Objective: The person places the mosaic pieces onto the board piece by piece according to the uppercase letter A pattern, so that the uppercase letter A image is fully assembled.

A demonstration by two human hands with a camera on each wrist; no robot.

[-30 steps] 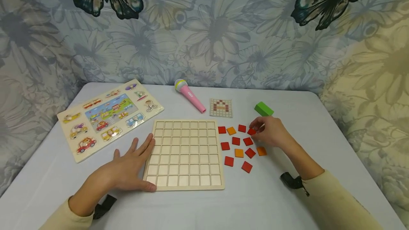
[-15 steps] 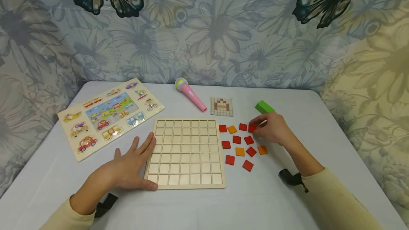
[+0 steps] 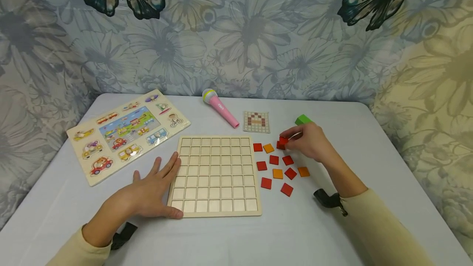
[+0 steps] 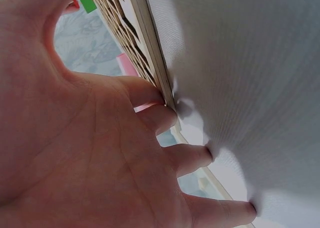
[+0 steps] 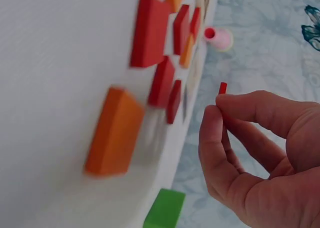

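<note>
A pale wooden grid board [image 3: 214, 175] with bare square cells lies in the middle of the table. My left hand [image 3: 149, 194] rests spread along its left edge, thumb at the near left corner; in the left wrist view the fingers [image 4: 190, 158] are straight, with tips at the board's side and on the cloth. My right hand [image 3: 310, 143] pinches a red square tile [image 5: 222, 88] between thumb and index finger, raised off the cloth. Below and left of it lie several red tiles [image 3: 286, 189] and orange tiles [image 3: 278, 173], to the right of the board.
A small pattern card [image 3: 256, 122] lies behind the board, beside a pink toy microphone [image 3: 223, 112]. A green block [image 3: 303, 119] sits just beyond my right hand. At the left is a picture puzzle board [image 3: 127, 134]. A patterned cloth backdrop [image 3: 236, 40] rises behind the table.
My right hand has lifted the red tile from the cloth and moved it slightly left and away, over another red tile. My left hand stays at the board's edge.
</note>
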